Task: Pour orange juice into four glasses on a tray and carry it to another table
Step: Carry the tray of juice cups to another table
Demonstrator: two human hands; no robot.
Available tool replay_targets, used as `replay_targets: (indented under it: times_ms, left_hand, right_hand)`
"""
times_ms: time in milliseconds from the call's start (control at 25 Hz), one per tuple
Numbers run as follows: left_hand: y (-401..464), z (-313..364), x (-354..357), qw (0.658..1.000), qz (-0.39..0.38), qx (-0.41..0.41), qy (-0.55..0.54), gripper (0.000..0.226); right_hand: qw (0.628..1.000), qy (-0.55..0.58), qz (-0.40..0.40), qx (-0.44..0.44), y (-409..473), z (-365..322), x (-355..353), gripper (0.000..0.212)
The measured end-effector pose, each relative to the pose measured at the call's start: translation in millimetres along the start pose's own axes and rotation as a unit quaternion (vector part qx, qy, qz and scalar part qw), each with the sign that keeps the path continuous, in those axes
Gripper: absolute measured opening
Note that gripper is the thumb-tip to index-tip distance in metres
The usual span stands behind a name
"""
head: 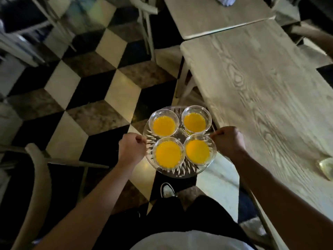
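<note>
Pouring looks finished: all four glasses hold orange juice, each filled to a similar level, and they stand two by two on the round clear tray [177, 173]. The far left glass [163, 123] and far right glass [196, 119] sit behind the near left glass [168, 153] and near right glass [200, 149], packed close together, rims nearly touching.

The tray is in the air over the chequered floor [93, 83], not resting on anything. The left hand [131, 148] is curled round the tray's left rim, and the right hand [228, 141] grips the right rim the same way, fingers folded under and thumbs on top (as far as the glass edge lets one see). The tray looks level.

What is left, by my judgement, is the tail end of the carry and the set-down. A wooden table [266, 98] runs just to the right of the tray, with its near corner beside the far right glass; whether this is the table meant, I cannot tell. A chair [38, 177] stands to the left, and a shoe [167, 190] shows below the tray, so the person is standing or walking
</note>
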State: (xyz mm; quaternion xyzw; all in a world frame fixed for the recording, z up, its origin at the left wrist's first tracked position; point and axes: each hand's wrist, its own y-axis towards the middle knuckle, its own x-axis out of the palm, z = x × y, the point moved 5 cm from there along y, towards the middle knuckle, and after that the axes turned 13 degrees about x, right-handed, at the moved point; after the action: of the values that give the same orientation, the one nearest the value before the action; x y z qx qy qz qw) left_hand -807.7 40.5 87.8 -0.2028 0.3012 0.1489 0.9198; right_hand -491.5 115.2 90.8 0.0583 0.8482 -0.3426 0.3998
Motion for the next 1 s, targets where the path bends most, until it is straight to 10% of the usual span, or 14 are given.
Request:
replay_targets:
  times_ms: [1000]
  left_hand:
    - [377.9, 18.2, -143.5, 0.984, 0.116, -0.122, -0.063, 0.033]
  right_hand:
    - [0.975, -0.095, -0.102, -0.172, 213.5, -447.0, 104.2, 0.015]
